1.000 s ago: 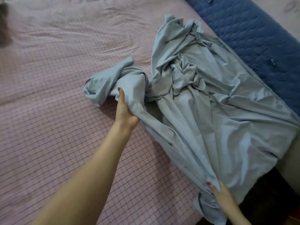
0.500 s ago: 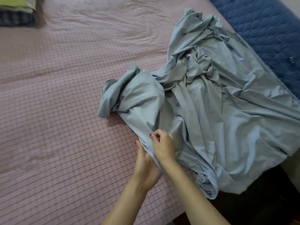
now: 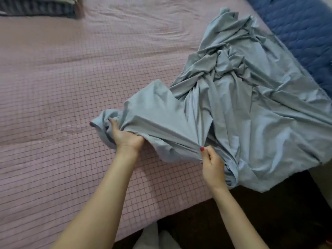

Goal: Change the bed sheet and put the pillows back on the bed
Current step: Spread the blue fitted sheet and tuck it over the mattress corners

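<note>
While the grey-blue sheet [image 3: 242, 108] lies crumpled over the right part of the bed [image 3: 71, 87], most of it bunched toward the far right edge, one edge of it is drawn taut between the two hands. The left hand [image 3: 124, 137] grips a gathered wad of the cloth at its leftmost end, fingers curled into the folds. The right hand [image 3: 212, 164] pinches the hem between thumb and fingers, just beside the near edge of the bed. Holding it this way looks meant to find and stretch out one side of the sheet so it can be spread flat; that is my reading. A pink checked cover shows beneath. A blue quilted cover [image 3: 305, 33] lies past the sheet at far right, and folded fabric [image 3: 36, 6] sits at the far left corner.
</note>
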